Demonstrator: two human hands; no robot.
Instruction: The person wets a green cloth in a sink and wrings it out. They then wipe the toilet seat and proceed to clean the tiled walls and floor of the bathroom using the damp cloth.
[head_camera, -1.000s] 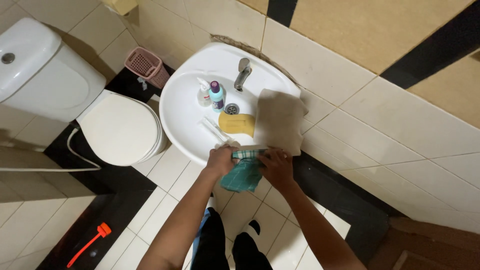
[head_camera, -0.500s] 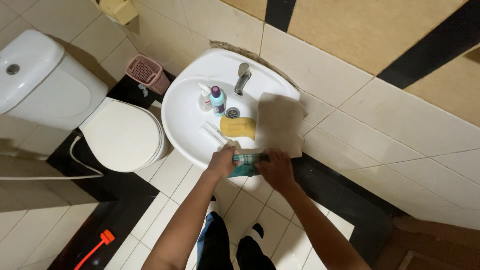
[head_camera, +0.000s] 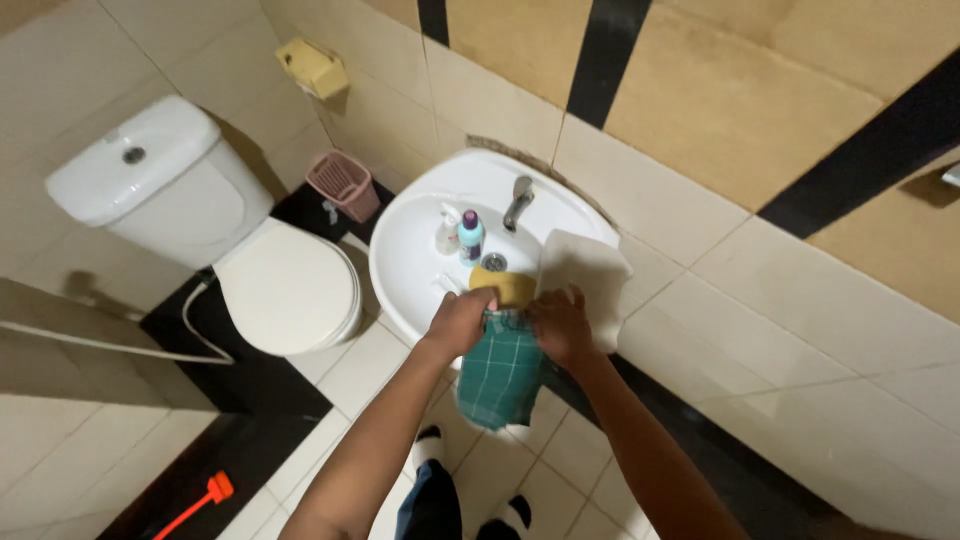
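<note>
1. Your left hand (head_camera: 458, 322) has its grip clenched on the upper left edge of the green checked cloth (head_camera: 502, 372), at the front rim of the white sink (head_camera: 420, 262).
2. Your right hand (head_camera: 562, 326) grips the cloth's upper right edge, fingers closed on it. The two hands sit close together, cloth between them.
3. The cloth hangs down from both hands, below the sink rim, over the tiled floor (head_camera: 350, 370).
4. A yellow sponge (head_camera: 503, 284) lies in the basin just behind your hands, near the drain.
5. A white towel (head_camera: 585, 275) drapes over the sink's right side, just beside your right hand; touching or not, hard to tell from here.
6. Two small bottles (head_camera: 459, 233) stand by the tap (head_camera: 517, 201).
7. Left of the sink: toilet (head_camera: 285, 290), lid down; a pink basket (head_camera: 344, 185) against the wall.
8. A red-handled tool (head_camera: 197, 503) lies on the floor, lower left.
</note>
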